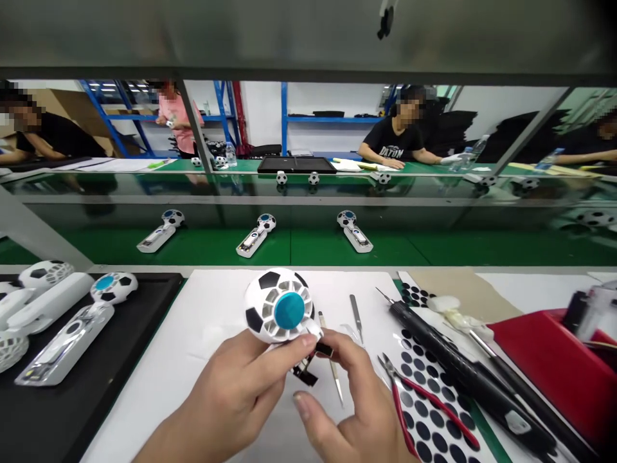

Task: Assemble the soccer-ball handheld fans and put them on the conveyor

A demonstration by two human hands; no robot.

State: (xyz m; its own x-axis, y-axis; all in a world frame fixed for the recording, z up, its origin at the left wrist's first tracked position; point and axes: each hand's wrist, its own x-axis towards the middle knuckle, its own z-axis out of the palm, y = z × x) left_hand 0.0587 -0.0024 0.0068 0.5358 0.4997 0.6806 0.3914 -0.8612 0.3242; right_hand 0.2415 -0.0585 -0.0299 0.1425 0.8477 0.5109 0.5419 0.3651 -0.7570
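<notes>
Above the white work sheet, my left hand is closed around a handheld fan with a black-and-white football-patterned head and a blue disc at its centre. Small dark parts stick out below the fan's neck, between my hands; their exact kind is hard to make out. My right hand is open, thumb and index finger apart, with the index fingertip at the fan's neck. Beneath the fan lies a thin pointed tool, and a metal tweezer-like tool rests farther back.
Red-handled cutters, a black electric screwdriver, a sheet of black round stickers and a red bin crowd the right. A black tray holds several fans at left. More fans lie on the green conveyor; people sit beyond.
</notes>
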